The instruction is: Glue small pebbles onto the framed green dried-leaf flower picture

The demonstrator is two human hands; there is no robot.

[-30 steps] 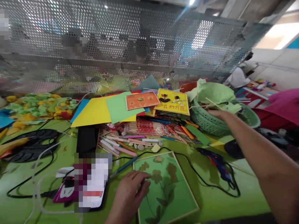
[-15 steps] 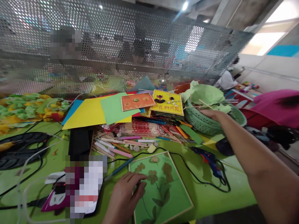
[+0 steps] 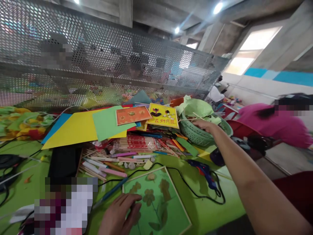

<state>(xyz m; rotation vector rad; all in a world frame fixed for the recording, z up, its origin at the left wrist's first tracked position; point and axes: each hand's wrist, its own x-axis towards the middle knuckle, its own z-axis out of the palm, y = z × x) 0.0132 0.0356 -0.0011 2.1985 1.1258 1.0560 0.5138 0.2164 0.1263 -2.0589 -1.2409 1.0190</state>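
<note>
A green picture of pressed flowers and leaves [image 3: 165, 202], edged with pale thin strips, lies at the near middle of the table. My left hand [image 3: 121, 212] rests over its left edge, thumb and index finger stretched out, gripping nothing that I can see. Far off to the right, my right hand [image 3: 204, 125] reaches into a green plastic basket [image 3: 198, 135]. Its fingertips are hidden inside, so what they touch does not show. Crumpled light green paper [image 3: 198, 107] and thin sticks fill the basket. Beside the picture lies a blue glue gun [image 3: 204, 173] with its black cord.
Coloured paper sheets [image 3: 73, 127], an orange card [image 3: 133, 115] and a yellow card [image 3: 162, 116] lie at the back. In front are bundled wooden sticks [image 3: 137, 142] and several markers [image 3: 97, 167]. A perforated metal screen [image 3: 97, 65] stands behind. A person in pink [image 3: 274, 124] is at right.
The view has swung to the right, so things sit farther left in it. My left hand stays on the picture, and my right hand stays in the basket.
</note>
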